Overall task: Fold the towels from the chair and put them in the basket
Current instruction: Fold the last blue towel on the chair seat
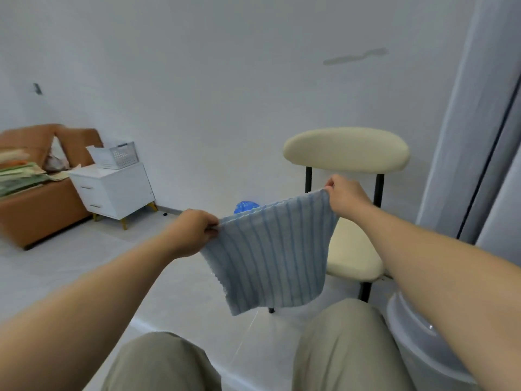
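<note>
- Jutting forward nearest of all, the person's knees (pixel 346 334) sit just under the bottom hem of the cloth, so a lap is right there to fold onto.
- Beside the right knee stands a pale translucent tub (pixel 408 342). Whether it is the basket I cannot tell.
- The left hand (pixel 191 232) pinches one top corner of the towel (pixel 270 255), and the right hand (pixel 348 197) pinches the other, held higher. The cloth hangs in the air between them, off the chair.
- This blue-striped towel looks light, thin and limp: its top edge sags and its lower corners dangle free. The corners seem the soundest places to grip, since a mid-edge hold would likely let it bunch.
- Just behind it stands the cream chair (pixel 346 149), its seat partly hidden by the cloth and close to the right forearm.
- Open floor (pixel 84 249) spreads to the left, giving room to swing the arms.
- Far off are a blue object (pixel 245 206) by the wall, a white cabinet (pixel 112 193) carrying a slatted crate (pixel 122 155), and an orange sofa (pixel 42 213).
</note>
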Demonstrator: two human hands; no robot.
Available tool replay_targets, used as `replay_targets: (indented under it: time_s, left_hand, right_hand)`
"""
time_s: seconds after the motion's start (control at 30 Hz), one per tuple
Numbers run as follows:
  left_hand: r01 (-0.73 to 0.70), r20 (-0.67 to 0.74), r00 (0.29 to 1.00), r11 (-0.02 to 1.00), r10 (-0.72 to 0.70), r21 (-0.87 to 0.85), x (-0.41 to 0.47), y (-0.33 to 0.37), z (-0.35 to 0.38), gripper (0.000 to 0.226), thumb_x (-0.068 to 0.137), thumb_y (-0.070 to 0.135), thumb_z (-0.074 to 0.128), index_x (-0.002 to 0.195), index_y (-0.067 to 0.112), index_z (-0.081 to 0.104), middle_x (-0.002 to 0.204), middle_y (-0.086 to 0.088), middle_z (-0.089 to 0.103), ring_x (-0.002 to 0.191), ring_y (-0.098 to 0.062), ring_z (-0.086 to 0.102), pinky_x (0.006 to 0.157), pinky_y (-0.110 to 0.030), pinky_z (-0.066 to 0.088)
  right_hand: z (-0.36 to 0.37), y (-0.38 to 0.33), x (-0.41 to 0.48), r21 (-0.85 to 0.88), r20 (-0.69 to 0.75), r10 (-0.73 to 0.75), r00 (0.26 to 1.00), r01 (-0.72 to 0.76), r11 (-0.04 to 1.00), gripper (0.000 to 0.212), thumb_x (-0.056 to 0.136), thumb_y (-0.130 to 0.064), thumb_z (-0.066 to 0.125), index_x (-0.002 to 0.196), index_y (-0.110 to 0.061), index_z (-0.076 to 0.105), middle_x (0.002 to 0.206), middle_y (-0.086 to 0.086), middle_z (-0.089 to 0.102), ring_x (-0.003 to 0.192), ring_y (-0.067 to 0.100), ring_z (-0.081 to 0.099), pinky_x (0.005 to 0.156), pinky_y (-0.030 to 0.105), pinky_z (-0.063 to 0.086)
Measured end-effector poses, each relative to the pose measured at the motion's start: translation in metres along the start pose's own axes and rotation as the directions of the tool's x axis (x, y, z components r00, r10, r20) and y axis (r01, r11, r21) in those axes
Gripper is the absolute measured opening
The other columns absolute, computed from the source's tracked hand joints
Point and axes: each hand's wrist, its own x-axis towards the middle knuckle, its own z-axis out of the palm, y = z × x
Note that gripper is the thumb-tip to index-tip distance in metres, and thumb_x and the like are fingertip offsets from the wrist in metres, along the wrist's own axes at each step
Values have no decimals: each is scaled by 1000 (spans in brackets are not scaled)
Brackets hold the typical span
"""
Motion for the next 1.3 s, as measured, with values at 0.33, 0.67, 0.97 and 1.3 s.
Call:
replay_targets:
  time_s: [0.33, 0.67, 0.97, 1.3]
  left_hand:
    - [75, -157, 983, 986, -98, -150, -6, 25, -33, 20, 93, 16, 64, 107, 16, 77, 102, 1, 76, 89, -12, 61, 81, -23, 44]
    - [56, -291, 950, 975, -118, -213, -8, 45, -54, 9, 91, 27, 70, 94, 19, 67, 82, 8, 66, 82, -16, 64, 65, -22, 42]
    - [152, -136, 977, 983, -166, -107, -5, 42, -70, 20, 95, 12, 54, 101, 15, 72, 89, 0, 71, 60, -11, 63, 50, -19, 45]
    - [274, 38, 946, 726, -323, -630, 7, 41, -71, 10, 89, -10, 56, 95, -3, 60, 91, -26, 71, 77, -33, 75, 77, -46, 62]
  right_hand:
    - [-47, 20, -18, 5, -75, 55, 996, -55, 998, 19, 104, -21, 43, 109, -11, 58, 113, 13, 61, 93, 25, 49, 77, 32, 39]
    - [-77, 21, -26, -10, -66, 31, 997, -32, 999, 16, 104, -20, 41, 110, -12, 53, 111, 12, 58, 97, 31, 55, 80, 37, 45]
    - [-97, 22, -34, 71, 21, -56, 998, 55, 996, 11, 100, -28, 55, 103, -19, 60, 100, 2, 61, 90, 24, 61, 84, 37, 52]
    - [-133, 31, -43, 195, 291, -21, 957, -38, 980, 12, 90, -12, 74, 95, -1, 69, 86, 14, 64, 72, 23, 64, 56, 28, 57]
